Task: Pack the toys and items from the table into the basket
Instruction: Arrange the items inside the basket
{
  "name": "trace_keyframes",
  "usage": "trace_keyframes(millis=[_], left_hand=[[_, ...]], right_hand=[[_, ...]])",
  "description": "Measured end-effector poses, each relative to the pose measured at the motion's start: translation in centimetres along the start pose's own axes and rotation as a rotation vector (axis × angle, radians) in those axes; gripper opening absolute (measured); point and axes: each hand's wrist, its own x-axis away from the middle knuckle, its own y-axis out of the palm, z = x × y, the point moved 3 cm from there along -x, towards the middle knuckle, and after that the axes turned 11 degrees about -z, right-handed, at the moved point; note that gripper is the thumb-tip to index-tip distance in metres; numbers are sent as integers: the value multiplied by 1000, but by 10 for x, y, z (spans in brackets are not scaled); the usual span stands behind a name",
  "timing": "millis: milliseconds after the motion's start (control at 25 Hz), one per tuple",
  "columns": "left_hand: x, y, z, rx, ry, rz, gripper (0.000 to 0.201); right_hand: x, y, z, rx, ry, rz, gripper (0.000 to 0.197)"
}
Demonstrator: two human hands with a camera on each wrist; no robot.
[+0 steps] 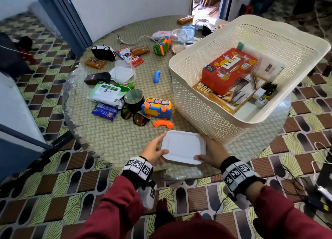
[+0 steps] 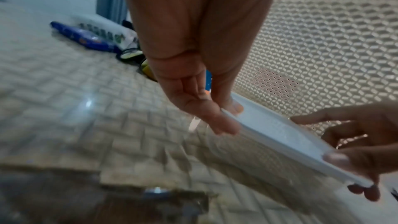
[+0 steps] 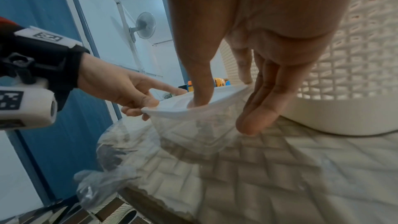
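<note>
Both hands (image 1: 156,153) hold lidded container (image 1: 183,147) over glass table (image 1: 115,141).

left hand (image 1: 156,151) index extended, right hand (image 1: 212,153) seemingly pinching, wrists near

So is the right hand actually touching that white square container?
Touching. In the right wrist view, the right hand has its thumb on the white container's rim and its fingers against its side; the head view agrees.
</note>
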Motion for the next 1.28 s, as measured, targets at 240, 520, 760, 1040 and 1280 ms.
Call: trace_keyframes(millis=[240,520,760,1040,1280], left_hand=[[8,16,-21,370,-54,449,32],[17,28,-14,279,-12,447,25],[36,22,-6,336,72,506,13],[84,25,62,455,401,585,24],[108,6,122,484,621,565,31]], right_hand=[[9,23,-5,-69,30,82,28],[12,36,-8,-377,-18,105,23],[22,25,-23,-660,-176,157,23],[56,-26,-74,-755,-529,305,36],[87,-83,-110,-694,-601,352,29]])
